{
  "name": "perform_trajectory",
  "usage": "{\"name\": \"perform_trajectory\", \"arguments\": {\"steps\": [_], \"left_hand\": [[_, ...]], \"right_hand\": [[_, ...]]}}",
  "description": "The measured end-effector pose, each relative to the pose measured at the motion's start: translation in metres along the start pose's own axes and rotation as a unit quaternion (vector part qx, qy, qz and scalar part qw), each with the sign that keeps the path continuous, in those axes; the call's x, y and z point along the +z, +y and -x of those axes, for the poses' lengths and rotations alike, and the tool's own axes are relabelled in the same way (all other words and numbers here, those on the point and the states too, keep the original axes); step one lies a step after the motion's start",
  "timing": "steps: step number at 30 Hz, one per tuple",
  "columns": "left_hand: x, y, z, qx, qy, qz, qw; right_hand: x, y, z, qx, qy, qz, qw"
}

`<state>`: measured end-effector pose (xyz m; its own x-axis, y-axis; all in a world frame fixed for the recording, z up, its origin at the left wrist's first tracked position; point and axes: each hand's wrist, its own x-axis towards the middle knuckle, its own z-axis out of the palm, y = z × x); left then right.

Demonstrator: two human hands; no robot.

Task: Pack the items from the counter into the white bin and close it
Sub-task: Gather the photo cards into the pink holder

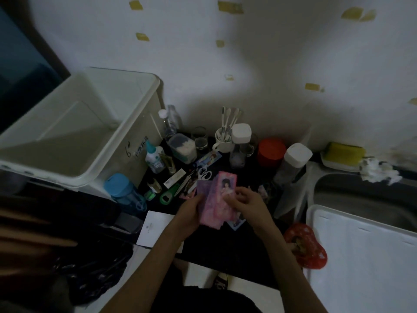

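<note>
Nearest, the left hand (pixel 190 211) and right hand (pixel 246 203) both grip a stack of pink cards (pixel 217 199) above the dark tabletop (pixel 225 242), fingers curled round its edges. Just right lies the white lid (pixel 365 263) with a red heart-shaped tin (pixel 309 247) beside it. Left of the hands stands a blue bottle (pixel 125 193). Farther back are scissors (pixel 205 173), a mug of toothbrushes (pixel 223 141) and a red jar (pixel 272 152). The white bin (pixel 74 129) stands open at the far left.
</note>
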<state>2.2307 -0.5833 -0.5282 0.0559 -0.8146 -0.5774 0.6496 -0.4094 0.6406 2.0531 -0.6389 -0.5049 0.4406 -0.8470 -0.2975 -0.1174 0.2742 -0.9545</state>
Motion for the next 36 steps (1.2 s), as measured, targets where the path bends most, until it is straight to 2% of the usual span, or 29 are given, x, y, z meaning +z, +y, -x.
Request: {"name": "perform_trajectory", "arguments": {"steps": [4, 7, 10, 12, 14, 16, 18, 20, 23, 25, 28, 30, 32, 34, 36], "left_hand": [[0.018, -0.014, 0.006, -0.015, -0.019, -0.027, 0.999], [0.02, -0.024, 0.012, -0.017, -0.019, 0.033, 0.999], [0.016, -0.026, 0.01, -0.016, 0.006, 0.05, 0.999], [0.011, -0.028, 0.008, -0.019, 0.031, 0.025, 0.999], [0.004, -0.029, 0.004, -0.017, 0.09, 0.004, 0.996], [-0.004, -0.025, 0.003, -0.009, 0.117, 0.014, 0.993], [-0.012, -0.018, 0.005, -0.015, 0.105, 0.061, 0.992], [-0.019, -0.015, 0.005, -0.031, 0.094, 0.081, 0.992], [-0.026, -0.019, 0.002, -0.025, 0.101, 0.05, 0.993], [-0.029, -0.019, 0.001, -0.016, 0.12, 0.028, 0.992], [-0.036, -0.019, -0.002, -0.026, 0.153, 0.022, 0.988], [-0.041, -0.017, -0.004, -0.04, 0.162, 0.022, 0.986], [-0.044, -0.014, -0.004, -0.048, 0.159, 0.008, 0.986], [-0.047, -0.011, -0.003, -0.045, 0.155, -0.012, 0.987], [-0.052, -0.009, -0.004, -0.033, 0.149, -0.037, 0.988]], "right_hand": [[0.019, 0.002, 0.006, -0.032, 0.041, 0.133, 0.99], [0.022, 0.003, 0.01, -0.069, 0.099, 0.168, 0.978], [0.026, 0.007, 0.014, -0.061, 0.091, 0.186, 0.976], [0.029, 0.016, 0.015, -0.075, 0.085, 0.222, 0.968], [0.025, 0.025, 0.012, -0.074, 0.116, 0.211, 0.968], [0.012, 0.037, 0.003, -0.037, 0.139, 0.232, 0.962], [-0.002, 0.046, -0.01, 0.013, 0.1, 0.315, 0.944], [-0.009, 0.052, -0.025, 0.028, 0.033, 0.395, 0.918], [0.0, 0.052, -0.048, 0.04, -0.03, 0.424, 0.904], [0.013, 0.057, -0.06, 0.054, -0.025, 0.452, 0.89], [0.032, 0.067, -0.067, 0.076, 0.036, 0.519, 0.85], [0.039, 0.069, -0.069, 0.103, 0.055, 0.491, 0.863], [0.042, 0.068, -0.072, 0.107, 0.044, 0.496, 0.86], [0.041, 0.065, -0.072, 0.086, 0.031, 0.518, 0.851], [0.039, 0.059, -0.069, 0.068, 0.039, 0.489, 0.869]]}}
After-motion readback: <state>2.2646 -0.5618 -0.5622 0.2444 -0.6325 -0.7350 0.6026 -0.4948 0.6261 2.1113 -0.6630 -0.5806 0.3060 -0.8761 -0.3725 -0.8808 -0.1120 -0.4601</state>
